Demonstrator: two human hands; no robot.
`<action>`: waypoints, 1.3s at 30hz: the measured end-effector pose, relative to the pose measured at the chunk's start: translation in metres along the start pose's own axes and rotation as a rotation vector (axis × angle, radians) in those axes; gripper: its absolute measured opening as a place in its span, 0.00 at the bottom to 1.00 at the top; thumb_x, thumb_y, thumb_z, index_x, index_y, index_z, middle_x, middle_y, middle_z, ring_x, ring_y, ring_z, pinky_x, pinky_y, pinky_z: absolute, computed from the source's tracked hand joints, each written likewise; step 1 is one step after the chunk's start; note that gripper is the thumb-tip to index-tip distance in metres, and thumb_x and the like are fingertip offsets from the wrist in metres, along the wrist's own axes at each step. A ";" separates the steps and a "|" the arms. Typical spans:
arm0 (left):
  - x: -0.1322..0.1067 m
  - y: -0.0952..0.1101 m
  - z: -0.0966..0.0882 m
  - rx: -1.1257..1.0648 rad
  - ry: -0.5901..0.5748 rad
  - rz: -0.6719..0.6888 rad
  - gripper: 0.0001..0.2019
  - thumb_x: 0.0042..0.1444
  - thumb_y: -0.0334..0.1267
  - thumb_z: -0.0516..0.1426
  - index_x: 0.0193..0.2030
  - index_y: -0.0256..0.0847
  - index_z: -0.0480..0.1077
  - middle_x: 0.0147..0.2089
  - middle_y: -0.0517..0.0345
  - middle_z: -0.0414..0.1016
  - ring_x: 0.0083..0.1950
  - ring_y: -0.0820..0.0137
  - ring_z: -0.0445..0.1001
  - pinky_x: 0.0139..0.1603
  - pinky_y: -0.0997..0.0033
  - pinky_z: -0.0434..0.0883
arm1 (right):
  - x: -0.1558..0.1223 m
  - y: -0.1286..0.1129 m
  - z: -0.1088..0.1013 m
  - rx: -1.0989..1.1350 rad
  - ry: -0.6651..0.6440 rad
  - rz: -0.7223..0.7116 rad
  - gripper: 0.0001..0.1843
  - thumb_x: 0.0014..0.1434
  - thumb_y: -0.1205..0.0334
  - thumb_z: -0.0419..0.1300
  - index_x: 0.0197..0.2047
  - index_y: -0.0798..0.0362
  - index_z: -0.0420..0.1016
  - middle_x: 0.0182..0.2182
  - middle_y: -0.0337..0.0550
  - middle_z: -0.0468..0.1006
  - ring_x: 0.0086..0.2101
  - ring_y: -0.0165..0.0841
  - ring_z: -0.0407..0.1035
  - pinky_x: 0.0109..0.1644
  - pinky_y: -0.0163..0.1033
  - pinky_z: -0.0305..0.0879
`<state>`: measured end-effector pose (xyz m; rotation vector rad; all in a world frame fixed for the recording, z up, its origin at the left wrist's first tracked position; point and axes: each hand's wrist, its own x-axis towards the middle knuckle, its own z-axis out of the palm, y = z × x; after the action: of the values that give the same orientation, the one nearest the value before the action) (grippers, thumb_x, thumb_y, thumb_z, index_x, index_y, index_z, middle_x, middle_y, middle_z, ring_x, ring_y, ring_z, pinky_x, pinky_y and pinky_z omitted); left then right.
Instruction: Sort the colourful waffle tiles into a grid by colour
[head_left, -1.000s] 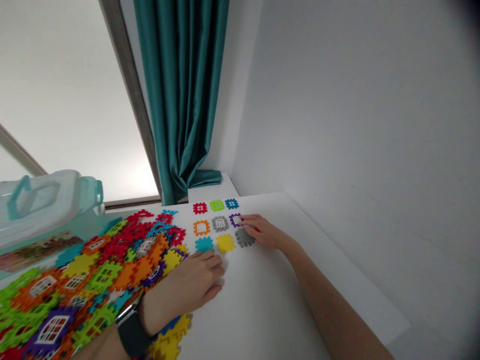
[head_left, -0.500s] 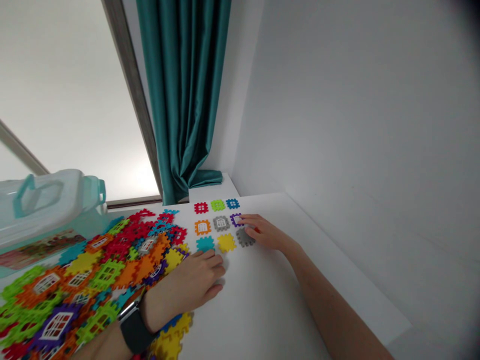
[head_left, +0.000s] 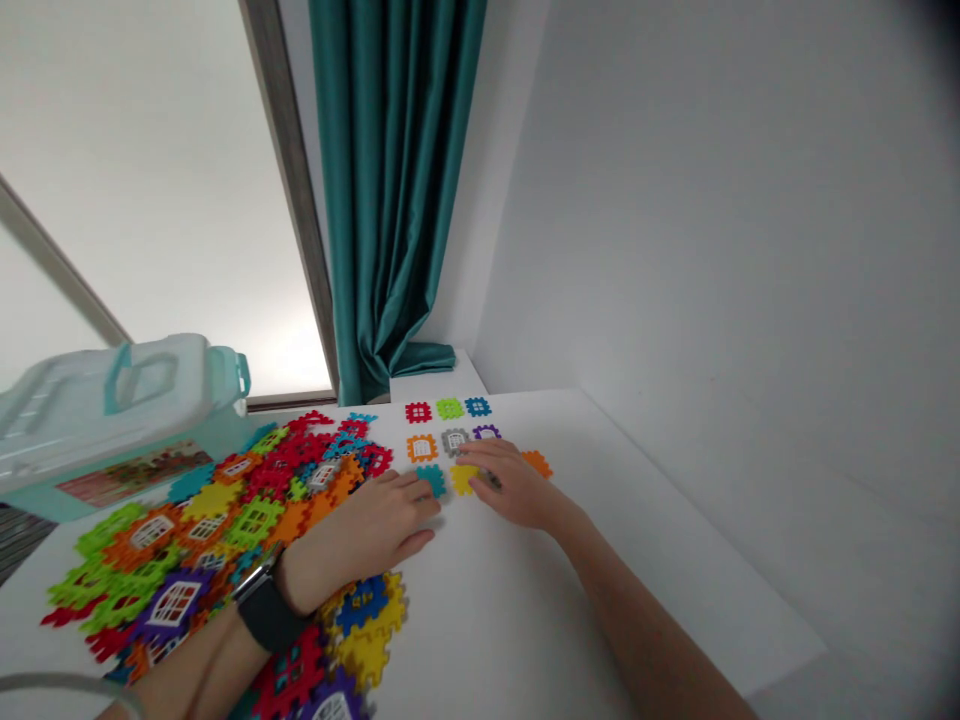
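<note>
Flat notched plastic tiles lie in rows on the white table point(head_left: 480, 620). My right hand point(head_left: 517, 485) reaches over the lower rows, fingers stretched out and thumb apart. Its fingertips are at the grey window tile point(head_left: 452, 440), and the thumb is by the yellow tile point(head_left: 460, 479). A dark grey tile point(head_left: 491, 478) shows only partly beneath this hand. To the hand's right an orange tile point(head_left: 537, 463) is partly covered. My left hand point(head_left: 390, 515), with fingers loosely extended and holding nothing visible, is beside the teal tile point(head_left: 431, 480).
A heap of mixed tiles point(head_left: 255, 522) spreads under and beyond my left forearm. Behind it stands a lidded, pale teal storage box point(head_left: 135, 375). A green curtain point(head_left: 390, 200) hangs at the back, and a wall point(head_left: 675, 250) runs along the right.
My right hand has shifted left from the purple tile to the grey window and yellow tiles. An orange tile now shows to its right. The whole view has swung slightly left.
</note>
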<state>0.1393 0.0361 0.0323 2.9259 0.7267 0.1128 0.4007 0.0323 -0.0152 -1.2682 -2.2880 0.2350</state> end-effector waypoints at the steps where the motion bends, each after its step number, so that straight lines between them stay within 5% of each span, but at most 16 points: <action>1: -0.005 -0.003 -0.001 -0.003 0.015 0.000 0.06 0.66 0.38 0.57 0.47 0.42 0.74 0.50 0.52 0.76 0.53 0.60 0.74 0.56 0.61 0.68 | 0.001 -0.007 0.002 0.002 -0.003 -0.018 0.18 0.65 0.64 0.58 0.56 0.46 0.77 0.59 0.48 0.77 0.60 0.41 0.69 0.68 0.56 0.60; 25: -0.131 -0.044 -0.016 0.020 0.141 -0.190 0.10 0.69 0.36 0.52 0.50 0.43 0.75 0.49 0.53 0.76 0.52 0.63 0.73 0.56 0.62 0.69 | 0.052 -0.103 0.050 0.068 -0.158 -0.228 0.14 0.66 0.67 0.56 0.52 0.48 0.76 0.49 0.47 0.81 0.51 0.42 0.72 0.61 0.54 0.62; 39: -0.150 -0.042 0.012 -0.067 0.391 -0.337 0.09 0.68 0.35 0.53 0.44 0.43 0.75 0.46 0.54 0.77 0.50 0.61 0.73 0.54 0.58 0.69 | 0.058 -0.125 0.073 0.111 -0.017 -0.172 0.10 0.66 0.68 0.56 0.47 0.48 0.76 0.48 0.47 0.80 0.52 0.42 0.71 0.60 0.54 0.64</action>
<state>-0.0104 0.0011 0.0080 2.6950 1.2293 0.6721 0.2461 0.0185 -0.0093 -1.0123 -2.3482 0.3078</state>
